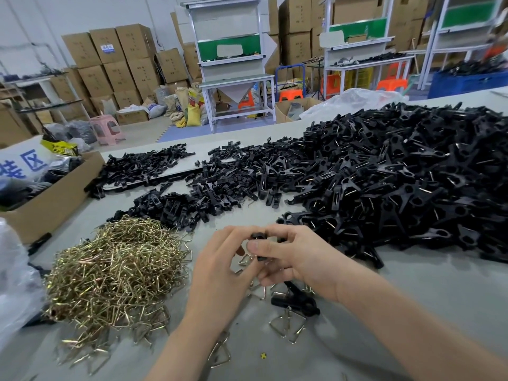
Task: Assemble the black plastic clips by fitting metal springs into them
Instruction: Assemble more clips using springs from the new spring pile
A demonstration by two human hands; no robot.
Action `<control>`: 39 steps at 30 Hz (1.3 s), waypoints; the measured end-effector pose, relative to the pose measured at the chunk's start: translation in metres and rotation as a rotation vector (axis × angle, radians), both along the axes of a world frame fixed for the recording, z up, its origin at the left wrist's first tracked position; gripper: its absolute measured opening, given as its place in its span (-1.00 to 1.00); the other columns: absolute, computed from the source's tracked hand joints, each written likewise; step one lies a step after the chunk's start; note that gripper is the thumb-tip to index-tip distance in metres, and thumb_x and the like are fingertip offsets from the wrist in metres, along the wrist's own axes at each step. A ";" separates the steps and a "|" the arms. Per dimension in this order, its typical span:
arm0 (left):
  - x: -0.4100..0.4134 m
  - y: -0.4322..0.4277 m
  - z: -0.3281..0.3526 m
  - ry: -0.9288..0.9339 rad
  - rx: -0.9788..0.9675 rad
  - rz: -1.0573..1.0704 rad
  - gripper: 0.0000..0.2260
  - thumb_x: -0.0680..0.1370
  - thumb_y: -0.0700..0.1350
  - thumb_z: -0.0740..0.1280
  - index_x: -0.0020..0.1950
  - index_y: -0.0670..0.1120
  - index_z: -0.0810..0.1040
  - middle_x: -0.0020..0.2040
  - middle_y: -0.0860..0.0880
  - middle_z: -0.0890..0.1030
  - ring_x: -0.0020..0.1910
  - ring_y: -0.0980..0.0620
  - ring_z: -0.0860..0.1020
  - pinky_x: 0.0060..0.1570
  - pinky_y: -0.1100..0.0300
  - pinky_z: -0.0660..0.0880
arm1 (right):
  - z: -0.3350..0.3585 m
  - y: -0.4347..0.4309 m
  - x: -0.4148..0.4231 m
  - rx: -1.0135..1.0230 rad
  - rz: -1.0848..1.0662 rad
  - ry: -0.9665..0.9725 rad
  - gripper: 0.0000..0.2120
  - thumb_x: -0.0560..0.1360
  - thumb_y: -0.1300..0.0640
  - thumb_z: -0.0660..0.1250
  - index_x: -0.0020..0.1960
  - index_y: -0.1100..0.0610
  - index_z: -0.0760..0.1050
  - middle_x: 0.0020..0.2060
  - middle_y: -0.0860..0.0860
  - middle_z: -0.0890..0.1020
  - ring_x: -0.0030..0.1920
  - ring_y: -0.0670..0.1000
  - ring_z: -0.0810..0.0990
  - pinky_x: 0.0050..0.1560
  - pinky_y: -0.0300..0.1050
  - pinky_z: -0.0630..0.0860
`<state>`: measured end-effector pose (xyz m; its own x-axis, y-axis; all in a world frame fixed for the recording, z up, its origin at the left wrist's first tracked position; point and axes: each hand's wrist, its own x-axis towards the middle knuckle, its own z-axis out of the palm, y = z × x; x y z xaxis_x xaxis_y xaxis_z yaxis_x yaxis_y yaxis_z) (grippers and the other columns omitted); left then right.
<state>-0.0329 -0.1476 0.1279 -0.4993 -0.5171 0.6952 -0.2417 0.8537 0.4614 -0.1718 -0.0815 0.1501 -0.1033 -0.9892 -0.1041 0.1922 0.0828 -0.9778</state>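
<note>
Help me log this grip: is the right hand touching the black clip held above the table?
Touching. The head view shows the right hand pinching the black clip between thumb and fingers, with no gap visible.

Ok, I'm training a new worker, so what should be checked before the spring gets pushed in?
1. Grip of right hand on black clip: ok.
2. Grip of left hand on spring: ok.
3. Ends of spring lined up: cannot tell, fingers hide them.
4. Reach to spring pile: ok, beside left hand.
5. Clutter on table: not ok, loose springs and spare clip under the hands.
</note>
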 end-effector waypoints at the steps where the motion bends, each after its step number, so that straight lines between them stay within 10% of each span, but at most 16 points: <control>1: 0.000 0.000 0.000 -0.005 0.001 0.003 -0.67 0.37 -0.22 0.49 0.07 0.04 0.57 -0.09 0.25 0.53 -0.12 0.36 0.43 -0.08 0.52 0.33 | 0.000 0.000 0.000 -0.006 0.002 -0.013 -0.79 0.39 0.16 0.50 0.00 0.19 0.63 -0.20 0.15 0.67 -0.21 0.12 0.63 -0.20 -0.11 0.60; 12: 0.001 0.000 -0.001 0.020 0.048 -0.014 -0.47 0.37 -0.22 0.53 0.19 0.21 0.43 -0.09 0.24 0.55 -0.17 0.30 0.50 -0.12 0.51 0.39 | -0.002 -0.002 0.000 -0.134 -0.009 -0.004 -0.72 0.30 0.06 0.46 -0.08 0.22 0.67 -0.18 0.13 0.68 -0.13 0.06 0.66 -0.06 -0.12 0.60; 23: 0.009 0.001 0.007 -0.157 0.175 -0.115 -0.46 0.49 0.24 0.24 0.45 0.28 0.20 0.22 0.36 0.41 0.13 0.24 0.47 0.08 0.45 0.35 | 0.000 -0.002 -0.004 -0.190 -0.129 0.086 -0.77 0.39 0.10 0.46 -0.01 0.19 0.66 -0.26 0.08 0.68 -0.23 0.01 0.64 -0.17 -0.15 0.59; 27: 0.016 -0.012 0.010 -0.362 0.095 0.297 -0.59 0.55 0.05 0.19 0.39 0.26 0.27 0.33 0.27 0.36 0.42 0.13 0.24 0.42 0.14 0.02 | 0.003 -0.003 -0.010 -0.170 -0.498 0.306 -0.76 0.42 0.14 0.47 0.06 -0.02 0.58 -0.23 -0.08 0.69 -0.18 -0.14 0.65 -0.12 -0.23 0.57; 30: 0.026 -0.021 0.010 -0.685 0.090 0.707 -0.55 0.54 -0.04 0.20 0.44 0.17 0.29 0.50 0.01 0.26 0.54 -0.11 0.02 0.44 -0.06 -0.34 | 0.003 -0.003 -0.025 -0.115 -0.838 0.698 -0.33 0.39 0.28 0.44 0.40 -0.12 0.33 0.29 0.00 0.48 0.28 -0.08 0.43 0.26 -0.11 0.40; 33: 0.029 -0.021 0.009 -0.809 0.095 0.770 -0.65 0.56 -0.11 0.21 0.31 0.16 0.42 0.39 0.04 0.43 0.43 -0.11 0.18 0.40 -0.07 -0.02 | 0.002 -0.005 -0.028 0.051 -0.834 0.993 -0.14 0.39 0.32 0.38 0.50 -0.20 0.09 0.54 0.08 -0.11 0.52 0.12 -0.10 0.41 0.24 0.04; 39: 0.037 -0.027 0.018 -0.401 0.118 0.710 -0.55 0.52 -0.33 0.24 0.27 0.12 0.50 0.09 0.15 0.60 0.14 0.09 0.48 0.11 0.16 0.07 | -0.013 -0.014 -0.006 -0.060 -0.734 1.114 -0.31 0.41 0.21 0.36 0.45 -0.15 0.20 0.53 -0.07 -0.11 0.50 -0.02 -0.21 0.44 0.12 -0.12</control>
